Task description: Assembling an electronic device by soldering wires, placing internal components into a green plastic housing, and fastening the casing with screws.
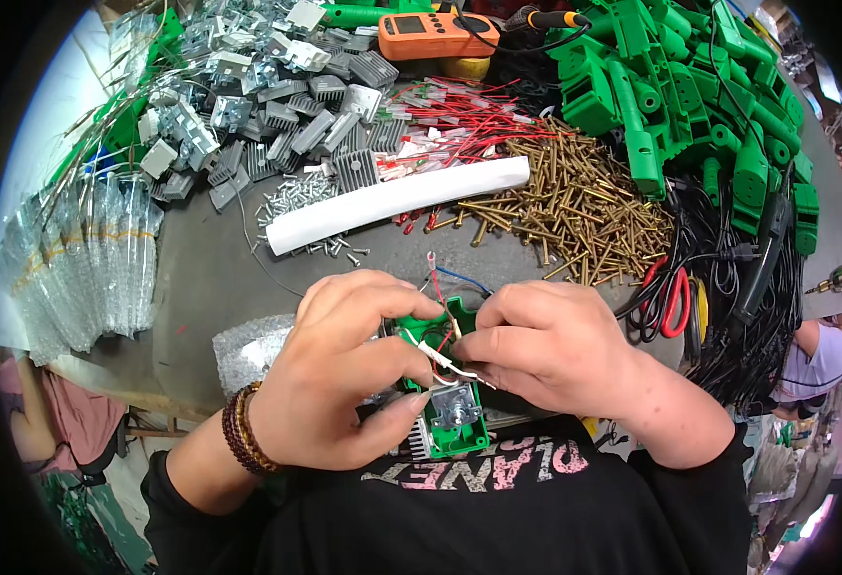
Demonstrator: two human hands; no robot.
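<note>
A green plastic housing (479, 436) sits just in front of my body, with a metal-cased part (455, 406) and a finned grey heat sink inside its near end. Red, blue and white wires (437, 356) come out of its middle. My left hand (330, 369) curls round the housing's left side, thumb by the heat sink and fingertips beside the wires. At the other side, my right hand (550, 340) is closed, its thumb and forefinger pinching wires over the housing. Some wire ends are hidden behind these fingers.
Beyond my hands lie a white tube (397, 205), brass screws (574, 206), silver screws, red leads and grey heat sinks (320, 129). Green housings (680, 86), black cables and red-handled scissors (675, 302) are right; bubble-wrap pouches (85, 259) left. An orange soldering station (430, 36) stands far back.
</note>
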